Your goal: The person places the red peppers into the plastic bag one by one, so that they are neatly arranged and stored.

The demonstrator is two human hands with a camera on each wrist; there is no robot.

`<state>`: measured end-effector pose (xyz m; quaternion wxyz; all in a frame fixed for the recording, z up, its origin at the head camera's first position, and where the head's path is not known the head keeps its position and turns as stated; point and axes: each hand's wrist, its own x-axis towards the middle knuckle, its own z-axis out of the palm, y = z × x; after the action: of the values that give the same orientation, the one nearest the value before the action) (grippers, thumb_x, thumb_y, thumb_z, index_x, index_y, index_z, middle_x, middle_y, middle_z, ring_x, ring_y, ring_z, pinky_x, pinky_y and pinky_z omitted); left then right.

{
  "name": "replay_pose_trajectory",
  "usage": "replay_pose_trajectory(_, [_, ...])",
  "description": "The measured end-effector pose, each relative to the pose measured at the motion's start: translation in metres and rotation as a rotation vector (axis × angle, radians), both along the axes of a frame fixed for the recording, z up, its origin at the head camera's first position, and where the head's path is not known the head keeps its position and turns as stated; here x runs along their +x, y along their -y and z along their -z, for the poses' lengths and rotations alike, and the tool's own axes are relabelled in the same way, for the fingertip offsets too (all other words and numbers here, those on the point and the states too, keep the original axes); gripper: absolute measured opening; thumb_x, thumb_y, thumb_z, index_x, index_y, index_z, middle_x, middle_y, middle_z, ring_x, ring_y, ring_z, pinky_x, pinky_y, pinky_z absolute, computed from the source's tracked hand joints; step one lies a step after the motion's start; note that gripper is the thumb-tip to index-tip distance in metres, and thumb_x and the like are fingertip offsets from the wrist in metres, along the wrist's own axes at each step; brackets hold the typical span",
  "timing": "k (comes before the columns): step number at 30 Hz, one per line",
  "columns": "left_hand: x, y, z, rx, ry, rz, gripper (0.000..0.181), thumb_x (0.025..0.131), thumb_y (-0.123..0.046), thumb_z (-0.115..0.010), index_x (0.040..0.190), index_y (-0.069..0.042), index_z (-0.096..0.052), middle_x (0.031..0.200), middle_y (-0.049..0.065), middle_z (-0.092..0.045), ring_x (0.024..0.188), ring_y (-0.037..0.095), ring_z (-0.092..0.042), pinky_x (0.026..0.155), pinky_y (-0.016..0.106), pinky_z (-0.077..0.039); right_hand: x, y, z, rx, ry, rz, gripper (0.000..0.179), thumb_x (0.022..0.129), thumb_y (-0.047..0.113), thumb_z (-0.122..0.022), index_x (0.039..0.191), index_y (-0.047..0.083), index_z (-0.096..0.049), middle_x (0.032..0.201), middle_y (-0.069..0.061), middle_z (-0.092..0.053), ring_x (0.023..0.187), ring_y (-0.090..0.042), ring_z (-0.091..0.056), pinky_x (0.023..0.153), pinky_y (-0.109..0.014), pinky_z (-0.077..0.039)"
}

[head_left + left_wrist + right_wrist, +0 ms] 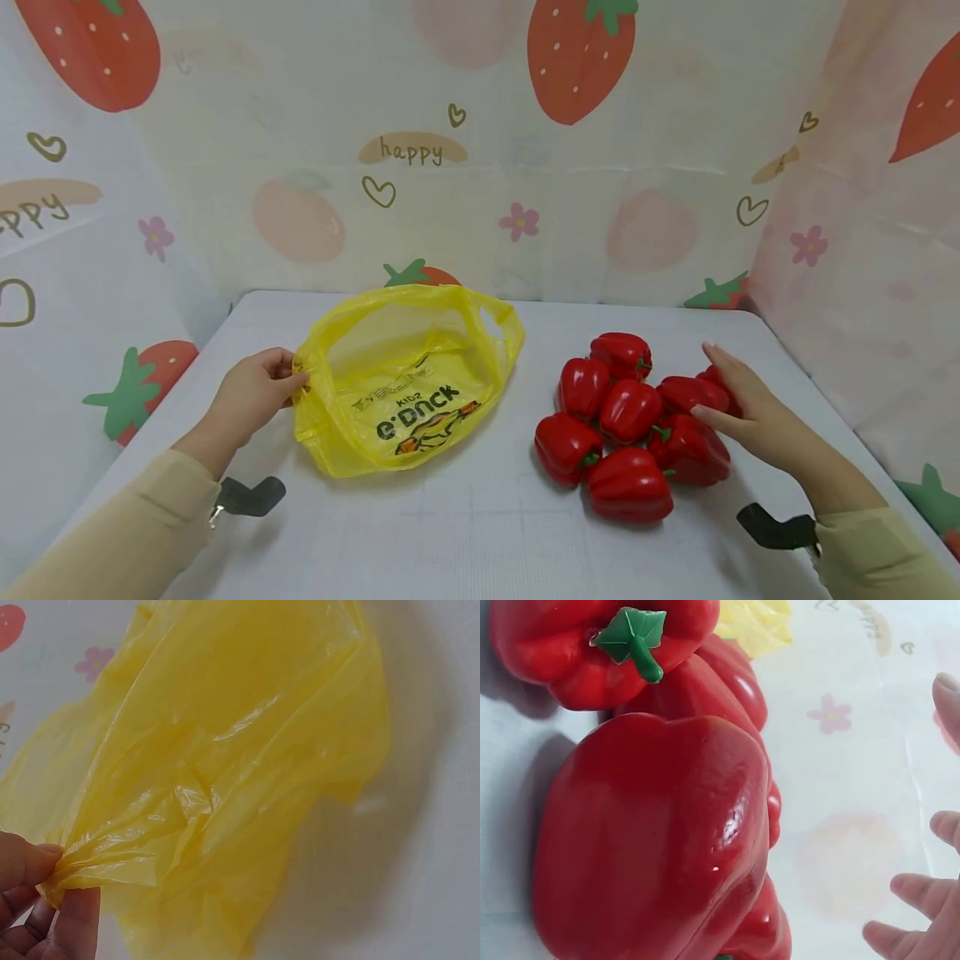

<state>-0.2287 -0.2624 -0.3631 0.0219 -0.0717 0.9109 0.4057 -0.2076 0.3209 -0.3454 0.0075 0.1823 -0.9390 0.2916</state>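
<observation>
A yellow plastic bag (pixel 408 392) with dark lettering and a drawing on it stands with its mouth spread on the left half of the table. My left hand (pixel 258 392) pinches the bag's left edge between thumb and fingers; the left wrist view shows the gathered film (pixel 112 862) there. On the right lies a cluster of several red bell peppers (pixel 630 411) with green stems. Over the cluster's right side is my right hand (pixel 757 417), fingers spread and nothing held. It partly hides the rightmost pepper (pixel 716 379). In the right wrist view its fingers stand apart from the large pepper (pixel 652 840).
The white table (pixel 480 542) runs back to a fabric backdrop (pixel 465 217) printed with strawberries, hearts and flowers. Similar fabric walls close off the left and right sides. Dark straps or mounts (pixel 251 496) show at both wrists.
</observation>
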Motion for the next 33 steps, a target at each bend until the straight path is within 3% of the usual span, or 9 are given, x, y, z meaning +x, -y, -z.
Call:
replay_pose_trajectory(3, [-0.001, 0.000, -0.001, 0.006, -0.003, -0.002, 0.031, 0.091, -0.026, -0.056, 0.113, -0.004, -0.051, 0.104, 0.013, -0.053, 0.089, 0.024, -0.053, 0.079, 0.032, -0.053, 0.000, -0.003, 0.002, -0.033, 0.005, 0.000, 0.085, 0.086, 0.029, -0.061, 0.148, 0.022, -0.003, 0.147, -0.021, -0.013, 0.129, -0.046, -0.015, 0.088, -0.070, -0.030])
replay_pose_trajectory(7, [-0.002, -0.002, -0.001, 0.007, -0.006, -0.006, 0.031, 0.091, -0.025, -0.056, 0.113, -0.004, -0.051, 0.104, 0.014, -0.053, 0.089, 0.024, -0.053, 0.080, 0.033, -0.053, 0.001, -0.006, 0.005, -0.073, 0.030, 0.013, 0.088, 0.085, 0.028, -0.063, 0.147, 0.026, -0.001, 0.145, -0.023, -0.016, 0.126, -0.048, -0.023, 0.087, -0.064, -0.038])
replay_pose_trajectory(10, [-0.002, -0.003, -0.002, 0.005, -0.007, -0.011, 0.031, 0.091, -0.025, -0.056, 0.113, -0.004, -0.051, 0.104, 0.014, -0.053, 0.089, 0.024, -0.053, 0.080, 0.033, -0.053, 0.002, -0.009, 0.009, -0.099, 0.030, 0.015, 0.086, 0.085, 0.025, -0.064, 0.147, 0.025, -0.005, 0.142, -0.023, -0.024, 0.122, -0.046, -0.033, 0.084, -0.041, -0.050])
replay_pose_trajectory(14, [-0.003, -0.002, -0.001, 0.007, -0.011, -0.010, 0.031, 0.091, -0.025, -0.056, 0.113, -0.003, -0.051, 0.105, 0.014, -0.053, 0.089, 0.024, -0.053, 0.080, 0.033, -0.053, 0.005, -0.011, 0.017, -0.125, 0.024, 0.031, 0.080, 0.086, 0.024, -0.063, 0.147, 0.021, -0.012, 0.136, -0.020, -0.037, 0.117, -0.041, -0.042, 0.080, -0.014, -0.044])
replay_pose_trajectory(25, [-0.002, 0.001, 0.004, 0.008, -0.019, -0.009, 0.031, 0.092, -0.025, -0.055, 0.114, -0.003, -0.052, 0.105, 0.013, -0.053, 0.089, 0.024, -0.053, 0.079, 0.032, -0.053, 0.012, -0.011, 0.035, -0.168, 0.015, 0.115, 0.071, 0.085, 0.025, -0.064, 0.143, 0.011, -0.025, 0.127, -0.020, -0.047, 0.110, -0.039, -0.049, 0.075, -0.018, -0.049])
replay_pose_trajectory(30, [-0.001, 0.000, 0.004, 0.007, -0.013, -0.017, 0.030, 0.091, -0.025, -0.056, 0.112, -0.004, -0.052, 0.103, 0.013, -0.053, 0.088, 0.024, -0.053, 0.078, 0.031, -0.053, 0.014, -0.017, 0.043, -0.205, 0.054, 0.181, 0.068, 0.083, 0.026, -0.066, 0.139, 0.010, -0.031, 0.125, -0.020, -0.050, 0.111, -0.038, -0.048, 0.072, -0.027, -0.054])
replay_pose_trajectory(33, [0.000, -0.001, 0.002, 0.010, -0.019, -0.013, 0.029, 0.091, -0.024, -0.056, 0.112, -0.004, -0.052, 0.103, 0.013, -0.053, 0.088, 0.024, -0.053, 0.078, 0.031, -0.053, 0.015, -0.018, 0.046, -0.209, 0.057, 0.197, 0.066, 0.082, 0.026, -0.067, 0.137, 0.010, -0.035, 0.122, -0.019, -0.052, 0.109, -0.037, -0.049, 0.072, -0.023, -0.052])
